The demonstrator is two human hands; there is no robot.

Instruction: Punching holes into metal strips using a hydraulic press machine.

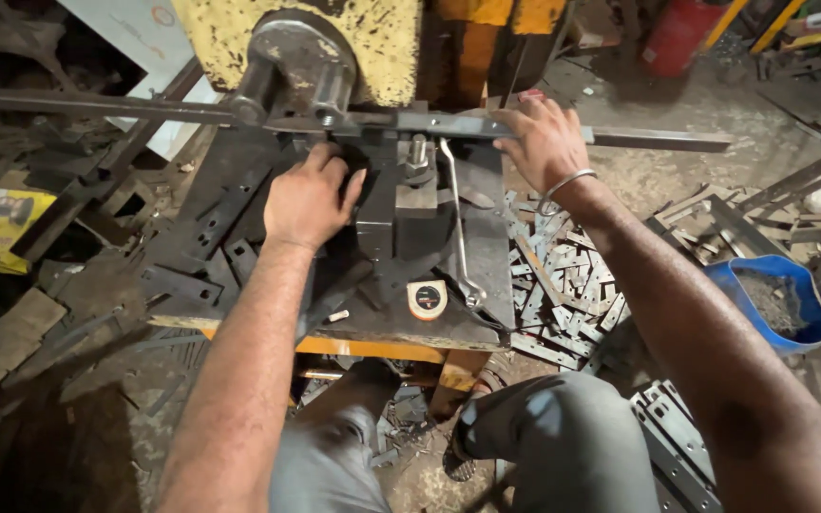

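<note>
Our left hand [308,198] rests fisted, knuckles up, on the dark press surface [486,237], beside the tooling block [387,223] at its 3 o'clock; whether the curled fingers grip anything we cannot tell. Our right hand [544,142] lies spread and flat on the long flat steel bar [658,140], pressing it down where it passes under the yellow press head [372,47]. The bar runs from 9 o'clock to 3 o'clock across the machine, its right end jutting well past our wrist.

Between the hands stands a bolt [417,157], with a long spanner [458,228] lying toward 6 o'clock and a small round tape measure [427,299] near the surface's front edge.

As for progress, we judge the bar seated in the tooling but not yet worked at this spot. A heap of short cut plates [563,285] lies at 4 o'clock of the surface, so a good many pieces look finished. A blue tub [805,328] sits farther out at 3 o'clock.

The point where the bar meets the die is hidden behind the block, and the bar's left stretch blends into dark scrap.
</note>
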